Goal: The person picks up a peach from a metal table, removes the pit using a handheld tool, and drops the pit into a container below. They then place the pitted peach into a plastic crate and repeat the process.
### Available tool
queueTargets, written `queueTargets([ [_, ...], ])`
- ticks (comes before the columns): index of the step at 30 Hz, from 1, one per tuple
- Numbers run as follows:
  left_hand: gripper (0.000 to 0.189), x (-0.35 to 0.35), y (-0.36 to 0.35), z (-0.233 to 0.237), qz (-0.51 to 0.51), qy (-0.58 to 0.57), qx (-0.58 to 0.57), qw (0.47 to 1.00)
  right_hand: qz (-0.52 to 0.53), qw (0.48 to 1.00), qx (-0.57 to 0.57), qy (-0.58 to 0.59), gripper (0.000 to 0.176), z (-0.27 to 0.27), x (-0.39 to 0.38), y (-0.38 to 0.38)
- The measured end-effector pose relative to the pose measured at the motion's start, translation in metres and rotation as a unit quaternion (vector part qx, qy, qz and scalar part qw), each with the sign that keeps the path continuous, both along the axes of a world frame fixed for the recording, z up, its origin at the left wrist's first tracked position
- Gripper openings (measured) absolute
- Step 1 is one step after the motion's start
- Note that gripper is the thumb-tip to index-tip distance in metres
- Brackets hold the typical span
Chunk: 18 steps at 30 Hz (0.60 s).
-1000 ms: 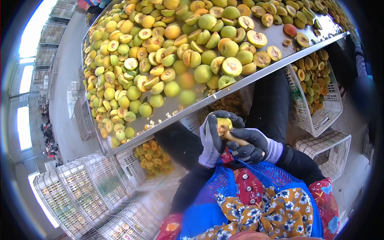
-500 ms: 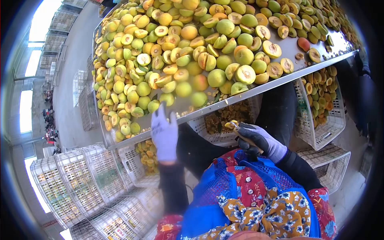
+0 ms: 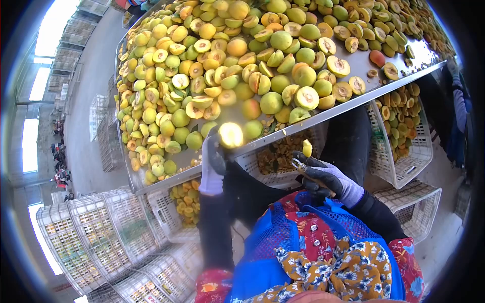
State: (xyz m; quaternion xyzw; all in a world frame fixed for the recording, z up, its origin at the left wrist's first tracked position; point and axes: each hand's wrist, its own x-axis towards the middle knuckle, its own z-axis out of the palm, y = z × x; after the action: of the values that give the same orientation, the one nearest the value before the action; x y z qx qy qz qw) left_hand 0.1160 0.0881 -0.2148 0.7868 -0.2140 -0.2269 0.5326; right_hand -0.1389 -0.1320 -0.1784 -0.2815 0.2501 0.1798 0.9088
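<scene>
The left hand in a lilac-and-black glove (image 3: 213, 164) grips a round, bright yellow cut fruit (image 3: 231, 135) by the silver metal table's edge (image 3: 323, 115). The right hand in a matching glove (image 3: 331, 180) is closed around a wooden-handled metal tool (image 3: 298, 164), its tip just below a small yellow fruit piece (image 3: 307, 148)

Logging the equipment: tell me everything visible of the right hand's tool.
The tool has a shiny, looped metal tip and a slim brownish handle, perhaps wood. The gloved right hand grips it above the lap, tip toward the table. A yellow fruit piece is by the tip; contact is unclear.
</scene>
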Motion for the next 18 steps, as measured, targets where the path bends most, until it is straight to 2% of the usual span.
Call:
queueTargets([
  [1, 0.034, -0.011, 0.003, -0.002, -0.025, 0.025, -0.032, 0.999, 0.001, 1.0, 0.002, 0.001, 0.022, 0.003, 0.0, 0.0],
  [3, 0.047, -0.032, 0.01, -0.006, -0.075, 0.081, -0.092, 0.99, 0.073, 0.994, -0.083, 0.006, 0.023, -0.006, 0.002, 0.001],
  [4, 0.048, -0.044, -0.001, 0.017, -0.047, 0.336, -0.224, 0.914, 0.109, 0.986, -0.124, 0.009, 0.024, -0.01, 0.002, 0.003],
  [5, 0.05, -0.056, -0.011, 0.03, -0.013, 0.561, -0.336, 0.757, 0.104, 0.952, -0.277, -0.078, 0.023, -0.008, 0.001, 0.006],
  [6, 0.051, -0.065, -0.018, 0.031, 0.04, 0.558, -0.299, 0.773, 0.096, 0.887, -0.421, -0.16, 0.022, -0.004, 0.001, 0.011],
  [7, 0.051, -0.075, -0.025, 0.03, 0.092, 0.553, -0.26, 0.786, 0.086, 0.794, -0.553, -0.237, 0.021, 0.001, 0.001, 0.015],
  [8, 0.052, -0.084, -0.03, 0.028, 0.144, 0.546, -0.22, 0.795, 0.09, 0.75, -0.602, -0.26, 0.021, 0.011, 0.004, 0.017],
  [9, 0.05, -0.092, -0.024, 0.012, 0.072, 0.494, -0.223, 0.837, 0.089, 0.701, -0.65, -0.279, 0.023, 0.02, 0.007, 0.018],
  [10, 0.042, -0.107, -0.036, 0.032, 0.054, 0.351, -0.146, 0.923, 0.104, 0.715, -0.646, -0.248, 0.023, 0.028, 0.009, 0.02],
  [11, 0.039, -0.113, -0.042, 0.043, 0.035, 0.274, -0.107, 0.955, 0.118, 0.727, -0.64, -0.218, 0.023, 0.033, 0.011, 0.021],
  [13, 0.043, -0.126, -0.055, 0.063, 0.016, 0.108, -0.014, 0.994, 0.135, 0.711, -0.652, -0.225, 0.026, 0.033, 0.013, 0.022],
  [14, 0.047, -0.129, -0.056, 0.057, 0.044, 0.175, -0.053, 0.982, 0.139, 0.7, -0.661, -0.235, 0.026, 0.031, 0.014, 0.022],
  [17, 0.043, -0.131, -0.052, 0.034, 0.101, 0.262, -0.145, 0.949, 0.149, 0.679, -0.676, -0.246, 0.027, 0.029, 0.014, 0.024],
  [18, 0.04, -0.135, -0.053, 0.031, 0.088, 0.189, -0.137, 0.968, 0.153, 0.674, -0.679, -0.246, 0.027, 0.029, 0.014, 0.024],
])
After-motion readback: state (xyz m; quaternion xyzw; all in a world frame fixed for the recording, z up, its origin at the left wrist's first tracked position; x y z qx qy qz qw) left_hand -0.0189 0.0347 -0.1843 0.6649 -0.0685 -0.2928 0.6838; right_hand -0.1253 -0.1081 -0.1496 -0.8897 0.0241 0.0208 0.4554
